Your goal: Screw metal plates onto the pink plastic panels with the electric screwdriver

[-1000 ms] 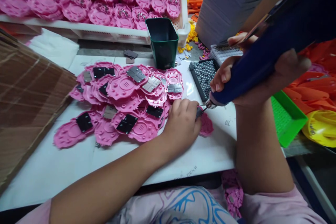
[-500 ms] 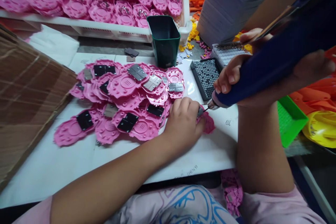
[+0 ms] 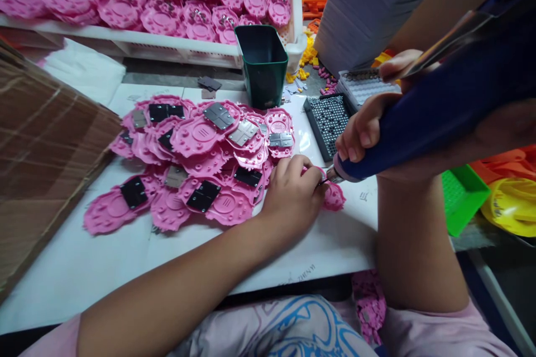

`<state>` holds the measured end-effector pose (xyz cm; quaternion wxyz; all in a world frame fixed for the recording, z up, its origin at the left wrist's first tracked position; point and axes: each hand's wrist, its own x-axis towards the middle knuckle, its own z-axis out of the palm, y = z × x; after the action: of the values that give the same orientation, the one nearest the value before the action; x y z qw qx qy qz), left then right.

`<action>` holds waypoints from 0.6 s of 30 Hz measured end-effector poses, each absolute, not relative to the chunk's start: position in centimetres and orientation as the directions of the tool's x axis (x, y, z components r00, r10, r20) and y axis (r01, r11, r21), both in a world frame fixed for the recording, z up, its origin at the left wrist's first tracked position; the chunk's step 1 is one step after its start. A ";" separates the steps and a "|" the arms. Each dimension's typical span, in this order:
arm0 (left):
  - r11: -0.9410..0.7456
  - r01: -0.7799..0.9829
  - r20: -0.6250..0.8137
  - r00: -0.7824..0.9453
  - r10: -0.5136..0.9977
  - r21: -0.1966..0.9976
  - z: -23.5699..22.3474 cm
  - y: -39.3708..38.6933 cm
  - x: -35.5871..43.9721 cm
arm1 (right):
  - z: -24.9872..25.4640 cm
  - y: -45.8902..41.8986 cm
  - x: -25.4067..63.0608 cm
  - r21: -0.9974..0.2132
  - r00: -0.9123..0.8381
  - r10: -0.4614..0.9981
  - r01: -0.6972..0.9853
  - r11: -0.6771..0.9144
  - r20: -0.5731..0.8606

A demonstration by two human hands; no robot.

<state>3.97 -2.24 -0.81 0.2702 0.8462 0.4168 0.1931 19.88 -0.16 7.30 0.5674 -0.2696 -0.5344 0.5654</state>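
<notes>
My left hand (image 3: 295,192) is closed over a pink plastic part (image 3: 334,196), pressing it on the white worktop; most of the part lies hidden beneath the fingers. My right hand (image 3: 372,122) grips a blue electric screwdriver (image 3: 414,117), held at a slant. Its thin bit points down into the area beside my left fingertips, over the pink part. Left of my left hand lies a pile of similar pink parts (image 3: 203,134), several with black or grey plates screwed on. Beyond the screwdriver's tip is a black tray (image 3: 329,122) full of small screws.
A dark green bin (image 3: 264,72) stands behind the pile. At the back, a white crate (image 3: 196,53) holds many pink parts. A cardboard box (image 3: 46,167) borders the left. To the right are a green tray (image 3: 464,198) and a yellow plastic piece (image 3: 511,206).
The screwdriver has shifted slightly down and left, its bit now closer to my left fingers. The plate seen at my fingertips before is now hidden.
</notes>
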 end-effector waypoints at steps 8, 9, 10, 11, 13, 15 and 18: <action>-0.538 0.663 0.078 0.591 0.803 0.520 -1.4 -2.9 4.0 | 6.6 0.3 19.3 -0.860 0.098 0.911 -0.304 0.410 0.400; -0.536 0.665 0.069 0.593 0.803 0.519 -1.5 -2.9 4.0 | 6.6 0.3 19.3 -0.872 0.079 0.921 -0.298 0.388 0.382; -0.532 0.668 0.059 0.593 0.803 0.520 -1.5 -2.9 4.0 | 6.6 0.4 19.4 -0.876 0.077 0.925 -0.299 0.378 0.373; -0.528 0.671 0.051 0.593 0.804 0.520 -1.5 -2.9 4.0 | 6.5 0.5 19.5 -0.883 0.065 0.931 -0.300 0.362 0.359; -0.530 0.674 0.050 0.594 0.803 0.514 -1.5 -2.9 4.0 | 6.4 0.7 19.7 -0.897 0.039 0.942 -0.295 0.329 0.333; -0.538 0.673 0.061 0.595 0.802 0.508 -1.5 -2.8 4.0 | 6.2 0.8 19.9 -0.903 0.049 0.945 -0.285 0.323 0.322; -0.544 0.669 0.071 0.596 0.799 0.506 -1.5 -2.8 4.1 | 5.8 1.0 20.1 -0.877 0.047 0.920 -0.284 0.387 0.390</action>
<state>4.07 -2.78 -1.52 0.2194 0.8661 0.4239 0.1485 20.10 0.96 5.81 0.6544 -0.3087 -0.5149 0.4598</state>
